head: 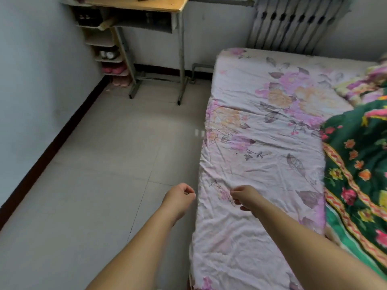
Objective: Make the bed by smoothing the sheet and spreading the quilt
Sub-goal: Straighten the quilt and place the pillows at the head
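Note:
A wrinkled pink floral sheet [261,143] covers the mattress along the right side. A green flowered quilt [356,164] lies bunched along the bed's far right side. My left hand [181,195] hovers over the floor just left of the mattress edge, fingers curled into a loose fist with nothing in it. My right hand [244,195] is over the near part of the sheet, fingers curled at the cloth. No fold of sheet is lifted between them.
A pillow or second floral cover [364,84] lies at the head of the bed. A radiator [293,24] stands behind the bed. A desk [146,9] and a shoe rack [109,53] stand in the far left corner. Tiled floor [94,164] lies left of the bed.

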